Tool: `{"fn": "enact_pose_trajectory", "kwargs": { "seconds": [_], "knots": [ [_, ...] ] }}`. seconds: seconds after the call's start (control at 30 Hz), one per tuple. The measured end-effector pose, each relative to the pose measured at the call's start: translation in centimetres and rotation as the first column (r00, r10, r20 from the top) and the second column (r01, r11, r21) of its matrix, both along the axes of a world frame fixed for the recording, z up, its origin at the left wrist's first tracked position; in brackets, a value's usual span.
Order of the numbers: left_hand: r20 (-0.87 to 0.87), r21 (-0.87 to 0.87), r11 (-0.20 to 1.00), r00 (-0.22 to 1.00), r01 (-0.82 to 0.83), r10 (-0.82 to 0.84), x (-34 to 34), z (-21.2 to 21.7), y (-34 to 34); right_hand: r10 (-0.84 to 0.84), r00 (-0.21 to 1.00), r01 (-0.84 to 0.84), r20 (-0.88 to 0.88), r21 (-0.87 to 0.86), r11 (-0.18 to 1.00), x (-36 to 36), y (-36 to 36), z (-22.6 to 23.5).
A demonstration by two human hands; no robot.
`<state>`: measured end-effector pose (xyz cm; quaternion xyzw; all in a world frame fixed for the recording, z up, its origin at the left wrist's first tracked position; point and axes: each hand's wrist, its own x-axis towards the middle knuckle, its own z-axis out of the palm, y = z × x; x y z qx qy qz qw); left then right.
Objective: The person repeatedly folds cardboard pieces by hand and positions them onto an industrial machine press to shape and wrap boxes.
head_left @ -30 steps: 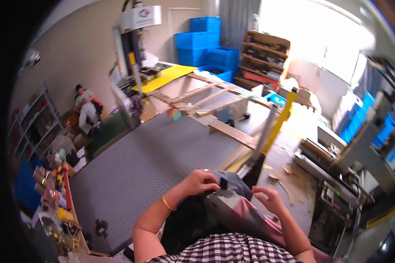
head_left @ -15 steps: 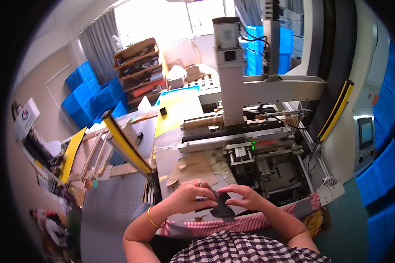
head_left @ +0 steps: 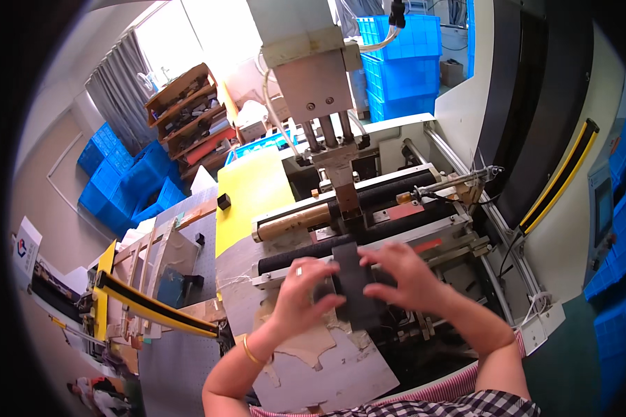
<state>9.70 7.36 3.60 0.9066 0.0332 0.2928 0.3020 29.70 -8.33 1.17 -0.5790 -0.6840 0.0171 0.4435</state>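
Observation:
A dark grey rectangular box-like piece (head_left: 356, 281) sits between my two hands, in front of the machine's black roller. My left hand (head_left: 302, 295) grips its left side, with curved fingers and the thumb at the edge. On the other side, my right hand (head_left: 409, 281) has its forefinger and thumb at the piece's right edge. Both hands are slightly blurred, and the piece's lower end is dark and unclear. Just beyond its far end hangs the machine's metal press head (head_left: 337, 163).
A worn grey board (head_left: 327, 386) with torn brown paper lies below my left hand. Yellow-and-black bars (head_left: 156, 306) stand at left and right (head_left: 560, 177). A yellow sheet (head_left: 254, 198) lies beyond. Blue crates (head_left: 403, 66) stand behind, and a control panel (head_left: 602, 208) is at the right.
My hands have moved forward and up from the machine's near edge, and the dark piece between them now shows as a longer rectangle. The view has shifted closer, and the press head stands differently.

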Motion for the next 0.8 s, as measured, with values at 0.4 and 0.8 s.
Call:
{"fn": "enact_pose_trajectory", "kwargs": {
  "seconds": [0.4, 0.8],
  "knots": [
    [0.017, 0.022, 0.997, 0.997, -0.072, 0.072, 15.1, 2.7, 13.6, 0.028, 0.989, -0.046, -0.144, -0.119, 0.992, 13.2, 13.6, 4.6],
    [0.128, -0.101, 0.945, 0.938, -0.310, 0.321, -14.5, -5.5, 2.6, 0.061, 0.607, -0.450, -0.792, -0.280, 0.848, -16.7, -3.0, -10.2]
  ]
}}
